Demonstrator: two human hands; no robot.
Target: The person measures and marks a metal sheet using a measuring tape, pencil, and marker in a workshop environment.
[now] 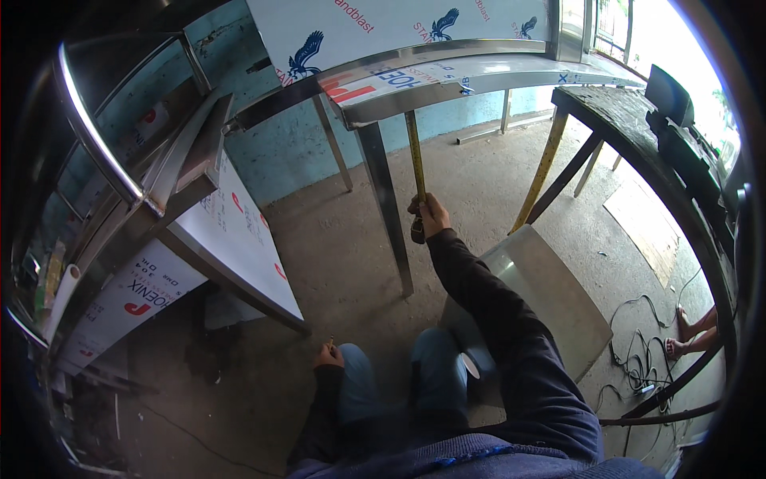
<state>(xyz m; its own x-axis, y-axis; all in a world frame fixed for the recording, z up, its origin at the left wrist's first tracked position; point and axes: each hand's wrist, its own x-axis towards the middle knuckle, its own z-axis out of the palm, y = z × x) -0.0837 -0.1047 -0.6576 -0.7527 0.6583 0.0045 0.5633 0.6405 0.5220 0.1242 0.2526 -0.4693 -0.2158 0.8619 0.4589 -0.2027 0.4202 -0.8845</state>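
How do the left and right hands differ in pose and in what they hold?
The left hand is low beside the left knee, while the right hand reaches forward.
The left hand pinches a small yellowish item, too small to identify; the right hand grips a tape measure, its yellow blade extending up toward the steel table.
Both are bare, with dark sleeves.

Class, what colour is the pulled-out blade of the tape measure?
The blade is yellow, seen best in the head view.
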